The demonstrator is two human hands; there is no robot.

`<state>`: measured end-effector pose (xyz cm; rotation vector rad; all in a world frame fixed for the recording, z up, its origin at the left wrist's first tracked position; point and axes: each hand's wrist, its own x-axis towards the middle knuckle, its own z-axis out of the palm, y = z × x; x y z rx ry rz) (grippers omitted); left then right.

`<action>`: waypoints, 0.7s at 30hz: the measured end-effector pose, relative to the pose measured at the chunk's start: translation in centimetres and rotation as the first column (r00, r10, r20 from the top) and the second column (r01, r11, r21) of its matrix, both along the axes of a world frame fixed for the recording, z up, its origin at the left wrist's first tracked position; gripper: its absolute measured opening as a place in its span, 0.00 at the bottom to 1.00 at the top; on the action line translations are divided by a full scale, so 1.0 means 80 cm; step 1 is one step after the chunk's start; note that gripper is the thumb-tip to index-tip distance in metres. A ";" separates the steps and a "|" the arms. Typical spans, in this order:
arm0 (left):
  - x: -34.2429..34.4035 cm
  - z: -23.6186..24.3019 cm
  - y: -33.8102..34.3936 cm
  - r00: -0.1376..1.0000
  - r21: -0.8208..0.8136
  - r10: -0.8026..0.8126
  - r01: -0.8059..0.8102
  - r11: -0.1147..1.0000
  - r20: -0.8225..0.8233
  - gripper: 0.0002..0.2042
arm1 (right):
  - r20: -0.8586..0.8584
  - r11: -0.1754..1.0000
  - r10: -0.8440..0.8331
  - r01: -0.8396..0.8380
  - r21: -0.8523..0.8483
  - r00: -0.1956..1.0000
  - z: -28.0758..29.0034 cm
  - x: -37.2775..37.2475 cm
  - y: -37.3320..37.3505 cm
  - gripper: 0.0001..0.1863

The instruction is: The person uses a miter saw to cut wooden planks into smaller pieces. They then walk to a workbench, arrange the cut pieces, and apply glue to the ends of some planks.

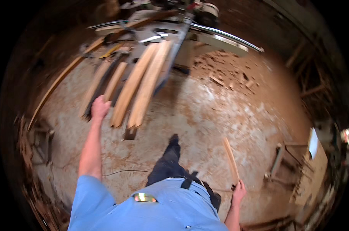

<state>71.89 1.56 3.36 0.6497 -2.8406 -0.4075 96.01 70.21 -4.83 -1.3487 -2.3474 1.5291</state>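
My left hand reaches out to the machine table, its fingers closed at the near end of a short wooden strip. To the right of that strip lie longer light-brown wooden boards, side by side, their near ends overhanging the table. A dark strip and another wooden piece sit just left of my hand. Low at my right side, my right hand grips one end of a thin wooden slat, which points up and away from me. The picture is somewhat blurred by motion.
The machine stands ahead with a long metal rail across it. Wood offcuts and sawdust cover the floor at the far right. A stand and a board are at the right. A cable crosses the floor.
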 end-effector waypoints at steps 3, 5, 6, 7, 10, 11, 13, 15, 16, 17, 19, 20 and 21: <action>-0.048 -0.020 -0.012 1.000 0.052 -0.010 0.009 0.999 0.028 0.18 | -0.021 0.999 0.001 -0.001 -0.035 1.000 0.044 -0.068 -0.036 0.16; -0.073 -0.040 -0.016 1.000 0.046 -0.002 0.001 0.999 0.030 0.18 | -0.036 0.996 -0.005 0.002 -0.090 0.999 0.058 -0.106 -0.047 0.15; -0.081 -0.049 -0.028 0.998 0.004 -0.018 0.018 1.000 0.058 0.19 | -0.042 0.995 -0.010 0.006 -0.103 0.999 0.064 -0.122 -0.056 0.15; -0.087 -0.060 -0.036 0.996 -0.040 -0.030 0.033 0.999 0.086 0.19 | -0.049 0.993 -0.011 0.005 -0.118 0.999 0.071 -0.138 -0.064 0.15; -0.097 -0.062 -0.037 0.994 -0.060 -0.005 0.012 0.998 0.112 0.22 | -0.076 0.989 0.051 -0.061 -0.134 0.996 0.083 -0.177 -0.076 0.14; -0.097 -0.061 -0.039 0.991 -0.048 -0.003 0.010 0.999 0.132 0.23 | -0.085 0.986 0.086 -0.098 -0.137 0.993 0.087 -0.189 -0.080 0.13; -0.100 -0.031 -0.013 0.987 -0.035 0.010 -0.004 0.999 0.163 0.24 | -0.070 0.980 0.130 -0.139 -0.139 0.989 0.106 -0.213 -0.090 0.12; -0.099 -0.005 0.001 0.997 -0.154 0.004 0.008 0.988 0.080 0.25 | -0.090 0.965 0.219 -0.229 -0.128 0.972 0.113 -0.237 -0.090 0.11; -0.100 0.006 0.006 0.998 -0.154 0.047 -0.040 0.987 0.043 0.24 | -0.098 0.948 0.289 -0.300 -0.112 0.952 0.118 -0.250 -0.088 0.11; -0.106 0.028 0.028 0.996 -0.146 0.092 -0.090 0.985 0.007 0.23 | -0.103 0.925 0.361 -0.370 -0.089 0.927 0.124 -0.264 -0.085 0.10; -0.125 0.066 0.096 0.997 0.221 0.006 0.011 0.975 -0.074 0.21 | -0.116 0.858 0.501 -0.509 -0.061 0.858 0.142 -0.299 -0.080 0.09; -0.137 0.082 0.143 0.991 0.394 -0.019 0.069 0.917 -0.130 0.21 | -0.127 0.817 0.565 -0.574 -0.052 0.815 0.151 -0.321 -0.076 0.08; -0.149 0.099 0.203 0.972 0.454 -0.152 0.218 0.864 -0.178 0.19 | -0.137 0.770 0.627 -0.636 -0.042 0.767 0.161 -0.341 -0.070 0.08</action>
